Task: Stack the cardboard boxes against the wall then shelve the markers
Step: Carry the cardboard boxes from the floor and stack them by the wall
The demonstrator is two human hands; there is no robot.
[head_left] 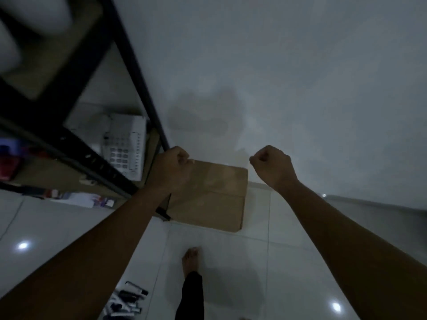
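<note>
A brown cardboard box (215, 195) lies flat on the tiled floor against the white wall, beside the foot of a black shelf. My left hand (171, 168) hovers over the box's far left corner with its fingers curled. The hand hides whether it touches the cardboard. My right hand (271, 165) is a curled fist holding nothing, just right of the box's far right corner and apart from it. Several markers (126, 301) lie in a loose pile on the floor at the bottom left.
The black metal shelf unit (138, 72) rises on the left. A white desk phone (126, 146) sits on its low shelf and papers (80, 199) lie beneath. My bare foot (191, 259) stands on the tiles before the box. Bare floor stretches to the right.
</note>
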